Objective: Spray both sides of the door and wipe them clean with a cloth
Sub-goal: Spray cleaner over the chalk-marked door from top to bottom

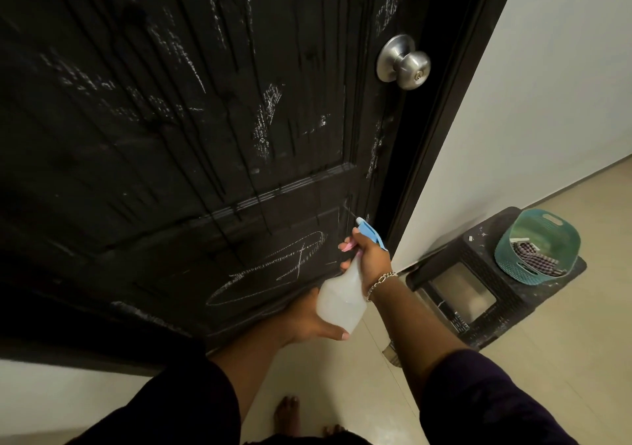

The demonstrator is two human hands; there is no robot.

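Note:
A black panelled door [178, 129] fills the left and middle of the view, marked with white chalk scribbles and streaked with dark wet runs. My right hand [367, 256] grips the neck of a translucent white spray bottle [340, 297], fingers round its pink trigger, with the blue nozzle aimed at the door's lower panel. My left hand [307, 321] cups the bottle's base from below, thumb along its side. A checked cloth [535, 258] lies in a teal basket [513, 263] at the right.
The silver door knob [403, 61] sits on the door's right edge beside the dark frame. A black plastic stool [485, 290] carrying the basket stands against the white wall [547, 102]. My bare feet [287, 417] stand on pale floor tiles.

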